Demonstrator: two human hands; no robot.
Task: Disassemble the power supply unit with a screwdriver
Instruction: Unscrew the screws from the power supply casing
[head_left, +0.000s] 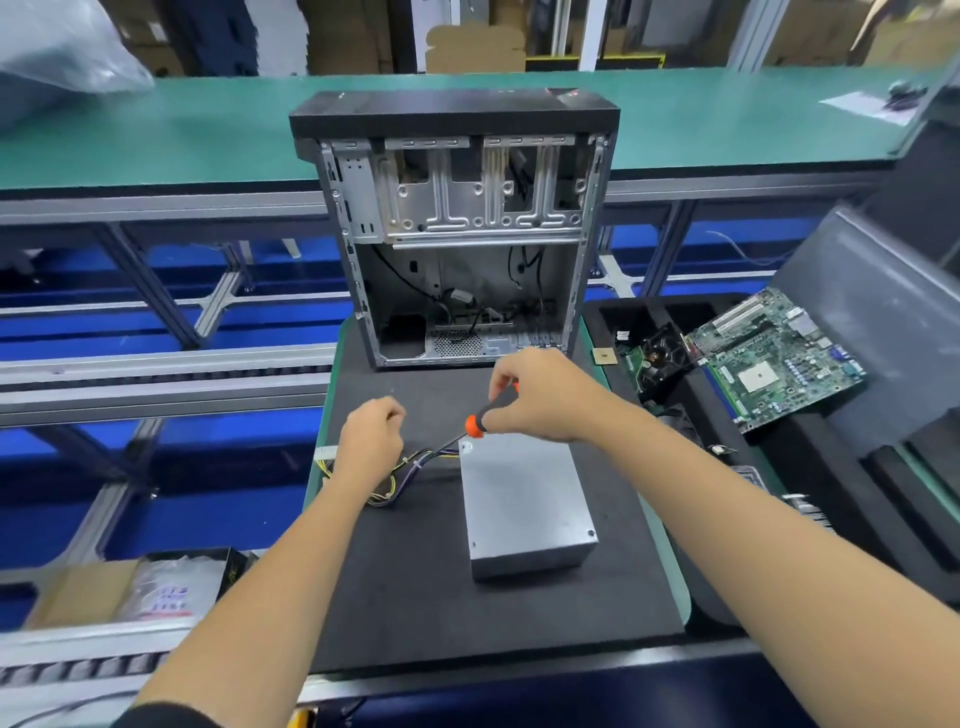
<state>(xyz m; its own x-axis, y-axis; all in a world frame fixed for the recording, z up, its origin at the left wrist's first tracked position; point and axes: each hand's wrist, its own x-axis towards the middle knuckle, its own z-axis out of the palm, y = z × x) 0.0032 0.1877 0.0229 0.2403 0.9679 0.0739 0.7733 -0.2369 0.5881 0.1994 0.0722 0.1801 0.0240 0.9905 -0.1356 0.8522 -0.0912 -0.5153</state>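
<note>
An open computer case (457, 228) is standing at twelve o'clock on the black mat (415, 597). A circuit board (779, 358) is lying at three o'clock in a black tray (857, 519). The grey metal power supply (524, 509) is sitting at the mat's centre, its wires (410, 467) trailing toward nine o'clock. The right hand (545, 395) is gripping an orange-and-black screwdriver (485, 413), tip pointing down-left by the supply's far corner. The left hand (371, 436) is hovering curled above the wires; whether it is holding anything, I cannot tell.
</note>
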